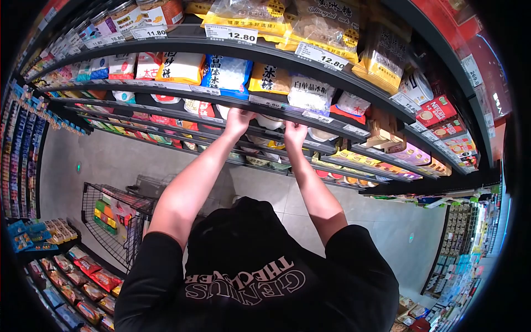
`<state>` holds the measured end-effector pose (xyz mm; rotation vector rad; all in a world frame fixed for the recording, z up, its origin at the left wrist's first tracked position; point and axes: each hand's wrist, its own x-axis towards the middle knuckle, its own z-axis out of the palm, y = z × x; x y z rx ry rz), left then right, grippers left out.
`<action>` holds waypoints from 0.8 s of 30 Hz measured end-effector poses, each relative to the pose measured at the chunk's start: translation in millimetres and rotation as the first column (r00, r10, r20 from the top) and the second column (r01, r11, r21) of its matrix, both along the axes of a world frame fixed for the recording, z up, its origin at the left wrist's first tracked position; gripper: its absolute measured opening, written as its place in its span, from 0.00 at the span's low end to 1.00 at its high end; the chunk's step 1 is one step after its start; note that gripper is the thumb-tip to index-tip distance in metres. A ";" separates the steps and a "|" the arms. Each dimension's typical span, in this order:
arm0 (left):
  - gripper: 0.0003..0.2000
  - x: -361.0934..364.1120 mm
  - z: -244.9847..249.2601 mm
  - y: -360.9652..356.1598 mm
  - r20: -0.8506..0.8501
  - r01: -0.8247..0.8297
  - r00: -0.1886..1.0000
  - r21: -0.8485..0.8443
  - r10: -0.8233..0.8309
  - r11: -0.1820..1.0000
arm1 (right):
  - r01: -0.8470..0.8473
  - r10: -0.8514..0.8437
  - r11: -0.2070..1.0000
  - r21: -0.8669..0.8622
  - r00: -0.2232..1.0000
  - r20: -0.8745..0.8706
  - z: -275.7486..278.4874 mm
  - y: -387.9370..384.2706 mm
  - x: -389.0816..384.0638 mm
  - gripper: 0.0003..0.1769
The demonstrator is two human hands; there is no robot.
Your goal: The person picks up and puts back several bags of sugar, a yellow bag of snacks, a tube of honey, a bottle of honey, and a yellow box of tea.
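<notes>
Both my arms stretch forward to a lower shelf, beneath the row of sugar bags. My left hand [238, 121] is at a white package [269, 122], its fingertips hidden under the shelf edge above. To the right of that package, my right hand [295, 133] has its fingers curled in at the shelf front. Whether either hand grips the package cannot be made out. Just above them stand a blue-and-white bag [225, 74], a yellow bag of rock sugar [270, 78] and a white bag [311, 94].
A black wire shopping cart [110, 221] with colourful packs stands on the grey floor at left. The upper shelf edge [182, 40] carries price tags and juts out above my hands. Snack racks [83, 276] stand behind at lower left; more shelving [456, 243] is at right.
</notes>
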<state>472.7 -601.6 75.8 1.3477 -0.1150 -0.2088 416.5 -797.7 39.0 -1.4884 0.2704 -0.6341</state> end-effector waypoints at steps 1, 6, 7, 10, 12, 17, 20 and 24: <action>0.08 0.7 -4.9 1.1 0.046 -0.045 0.998 0.111 0.040 0.993 | 0.001 -0.001 1.000 -0.001 1.000 -0.001 -0.8 -2.3 2.4 0.16; 0.09 -13.7 0.3 5.3 0.043 -0.116 0.992 0.016 0.115 0.993 | 0.037 -0.050 0.982 -0.185 0.997 -0.064 -0.2 -2.4 5.6 0.15; 0.10 -15.5 3.0 7.6 0.049 -0.095 0.994 -0.010 0.096 0.995 | 0.036 -0.049 0.982 -0.185 0.997 -0.067 2.0 -3.0 2.8 0.15; 0.11 -22.4 10.7 21.1 -0.011 -0.074 0.997 -0.104 0.074 0.992 | -0.035 0.017 0.975 -0.219 0.996 -0.084 1.6 -8.6 1.9 0.17; 0.13 -36.4 8.5 42.3 -0.088 -0.100 0.992 -0.159 0.087 0.982 | -0.016 0.001 0.977 -0.213 0.998 -0.070 12.8 -4.7 -7.1 0.17; 0.14 -137.2 -12.0 146.9 -0.325 -0.271 0.912 -0.022 0.250 0.962 | -0.030 0.023 0.996 -0.086 0.996 -0.083 50.8 -0.5 -47.5 0.20; 0.10 -231.4 -57.8 244.3 0.022 -0.472 0.865 0.376 0.501 0.798 | -0.015 -0.004 0.994 -0.107 0.985 -0.170 30.9 -10.5 -76.7 0.20; 0.10 -362.1 -64.4 367.6 0.458 -0.576 0.686 0.817 0.566 0.037 | -0.061 0.023 0.986 -0.155 0.972 -0.235 -12.3 -22.8 -106.4 0.14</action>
